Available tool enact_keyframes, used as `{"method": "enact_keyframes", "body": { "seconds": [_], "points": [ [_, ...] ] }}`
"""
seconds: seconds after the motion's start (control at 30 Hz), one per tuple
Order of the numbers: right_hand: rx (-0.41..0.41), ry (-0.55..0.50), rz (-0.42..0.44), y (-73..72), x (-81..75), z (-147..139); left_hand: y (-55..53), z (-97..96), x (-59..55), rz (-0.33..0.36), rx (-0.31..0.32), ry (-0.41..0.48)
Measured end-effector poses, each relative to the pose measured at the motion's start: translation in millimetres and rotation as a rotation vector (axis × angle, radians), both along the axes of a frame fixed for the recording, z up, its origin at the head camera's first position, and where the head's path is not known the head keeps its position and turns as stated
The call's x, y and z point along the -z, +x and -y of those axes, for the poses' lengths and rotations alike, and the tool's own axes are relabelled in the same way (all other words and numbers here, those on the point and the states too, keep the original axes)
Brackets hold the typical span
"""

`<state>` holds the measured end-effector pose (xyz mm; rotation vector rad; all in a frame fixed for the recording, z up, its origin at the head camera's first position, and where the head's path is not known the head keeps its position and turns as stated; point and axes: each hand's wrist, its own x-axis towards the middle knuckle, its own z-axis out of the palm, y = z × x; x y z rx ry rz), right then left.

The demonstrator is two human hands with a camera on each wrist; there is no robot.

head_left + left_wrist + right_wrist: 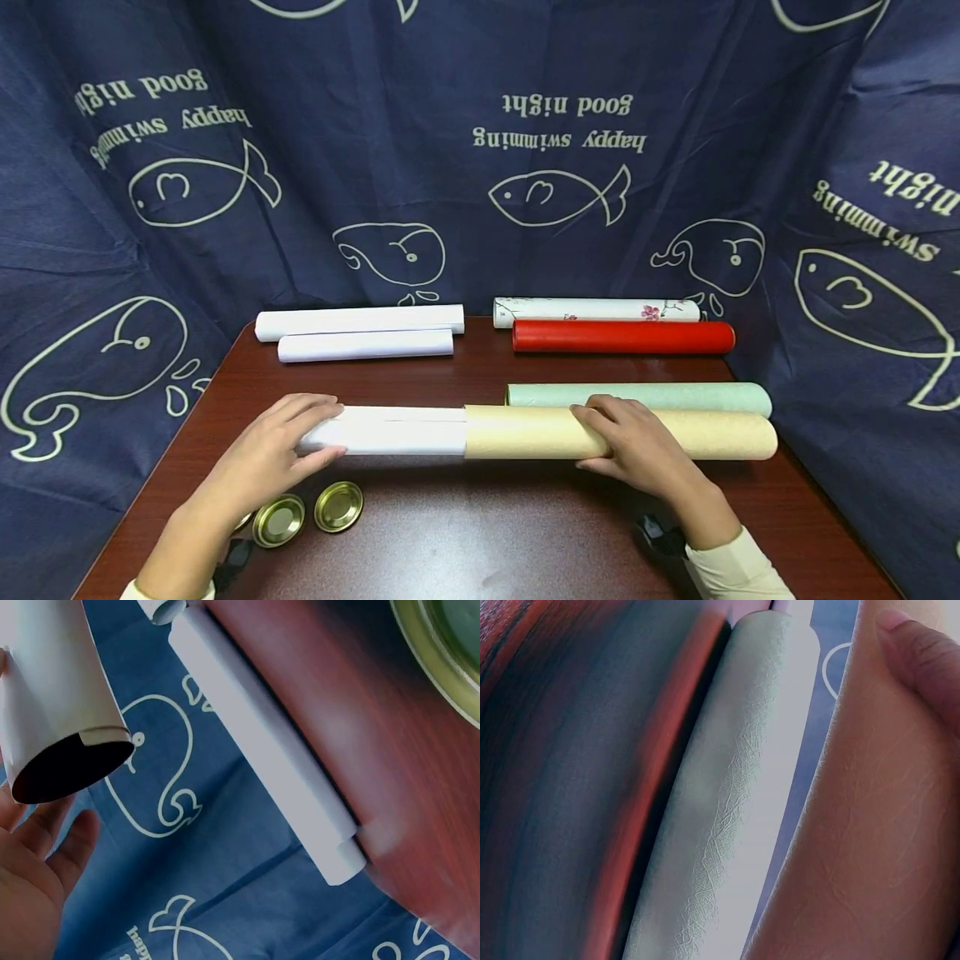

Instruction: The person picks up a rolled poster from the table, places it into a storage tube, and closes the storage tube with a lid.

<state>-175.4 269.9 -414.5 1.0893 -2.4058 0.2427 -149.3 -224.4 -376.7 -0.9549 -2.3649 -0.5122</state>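
Note:
My left hand (281, 442) grips the left end of a white paper roll (405, 432), its thumb in front and its fingers behind. The roll's right part disappears into the end of a pale yellow tube (517, 433). My right hand (630, 442) holds that tube around its middle. In the left wrist view, the white roll (60, 682) shows a dark hollow end, with the left hand's fingers (71, 851) close beside it. In the right wrist view, the right thumb (922, 664) presses on the yellow tube (870, 825). Just behind the tube lies a pale green tube (637, 396).
Shallow gold lids (337, 507) lie near the left forearm, one partly hidden. Two white rolls (360, 321) rest at the table's back left. At the back right are a red tube (622, 337) and a flower-patterned tube (600, 309). A blue curtain (420, 167) surrounds the table.

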Motion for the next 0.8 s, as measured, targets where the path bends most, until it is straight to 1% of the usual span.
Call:
{"method": "enact_keyframes", "body": {
  "seconds": [0.17, 0.47, 0.63, 0.8],
  "points": [
    [-0.002, -0.003, -0.003, 0.4, -0.4, 1.0, -1.1, -5.0, 3.9, -0.031, 0.035, 0.031],
    [0.001, 0.006, -0.002, 2.1, -2.6, 2.4, -3.1, -18.9, 10.4, -0.038, 0.064, 0.044],
    [-0.004, 0.006, 0.004, 2.5, -2.7, 2.3, -3.5, -29.8, 13.0, -0.029, 0.073, 0.052],
    [-0.012, 0.002, -0.019, 2.4, -2.5, 1.6, -7.0, -47.0, 16.0, -0.026, 0.095, 0.041]
  ]
}}
